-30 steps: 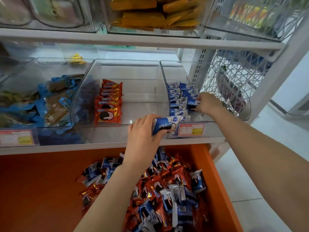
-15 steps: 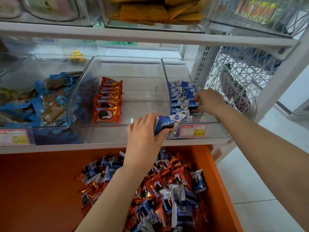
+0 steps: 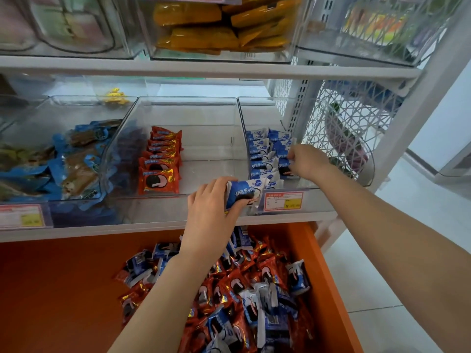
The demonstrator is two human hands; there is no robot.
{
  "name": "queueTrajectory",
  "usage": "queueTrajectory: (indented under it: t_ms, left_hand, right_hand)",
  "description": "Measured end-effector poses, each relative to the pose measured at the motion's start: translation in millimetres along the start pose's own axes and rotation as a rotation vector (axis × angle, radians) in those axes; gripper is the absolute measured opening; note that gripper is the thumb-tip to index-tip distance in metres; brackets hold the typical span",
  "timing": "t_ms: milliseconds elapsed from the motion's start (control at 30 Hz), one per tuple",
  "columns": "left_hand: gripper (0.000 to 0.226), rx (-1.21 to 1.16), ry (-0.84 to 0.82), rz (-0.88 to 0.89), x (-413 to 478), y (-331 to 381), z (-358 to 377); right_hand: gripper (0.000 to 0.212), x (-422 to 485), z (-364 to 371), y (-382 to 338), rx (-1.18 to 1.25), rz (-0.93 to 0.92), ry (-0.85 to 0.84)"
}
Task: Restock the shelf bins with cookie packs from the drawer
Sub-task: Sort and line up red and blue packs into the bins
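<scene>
My left hand point(image 3: 211, 207) grips a blue-and-white cookie pack point(image 3: 243, 193) just in front of the shelf, between the middle and right bins. My right hand point(image 3: 307, 160) is inside the right clear bin point(image 3: 339, 183), pinching a blue pack point(image 3: 285, 167) at the front of the right row of blue packs point(image 3: 262, 151). The middle clear bin point(image 3: 204, 118) holds a row of red cookie packs point(image 3: 160, 161) along its left side. Below, the open orange drawer point(image 3: 63, 289) holds a heap of mixed red and blue packs point(image 3: 242, 289).
The left bin point(image 3: 38, 161) holds blue and brown snack packs. Yellow bags point(image 3: 219, 24) fill a bin on the shelf above. A white lattice side panel point(image 3: 344, 128) closes the shelf's right end. Price tags point(image 3: 283, 201) sit on the bin fronts. Tiled floor lies to the right.
My right hand has shifted slightly toward the bin's front with the blue pack. My left hand stays in place with its pack.
</scene>
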State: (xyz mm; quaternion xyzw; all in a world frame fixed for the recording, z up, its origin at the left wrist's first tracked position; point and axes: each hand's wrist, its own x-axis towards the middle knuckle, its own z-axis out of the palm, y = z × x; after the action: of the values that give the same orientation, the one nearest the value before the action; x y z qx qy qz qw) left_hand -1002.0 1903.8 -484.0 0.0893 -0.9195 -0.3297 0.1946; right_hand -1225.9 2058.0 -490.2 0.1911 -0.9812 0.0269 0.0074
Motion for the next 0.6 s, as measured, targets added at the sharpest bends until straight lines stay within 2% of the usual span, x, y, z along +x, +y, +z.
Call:
queueTrajectory:
  t_ms: [133,267,333,433,600]
  left_hand:
    - [0.037,-0.039,0.005,-0.019,-2.8,3.1,-1.2]
    - [0.038,-0.038,0.010,-0.025,-6.0,8.1,-2.5]
    - [0.038,-0.071,0.011,-0.015,-7.3,11.0,-2.7]
    - [0.039,-0.253,-0.039,-0.044,-9.9,16.2,-3.5]
    - [0.028,-0.467,-0.006,-0.125,-10.4,22.5,-7.8]
  right_hand:
    - [0.032,-28.9,-9.4,-11.6,0.357,-0.018,0.195]
    - [0.021,-77.1,-20.3,-38.1,0.643,-0.182,0.371]
    - [0.019,-101.4,-23.5,-49.7,0.723,-0.261,0.351]
    - [0.024,-130.3,-26.4,-58.3,0.771,-0.337,0.254]
    - [0.022,-153.2,-27.8,-55.1,0.857,-0.369,0.106]
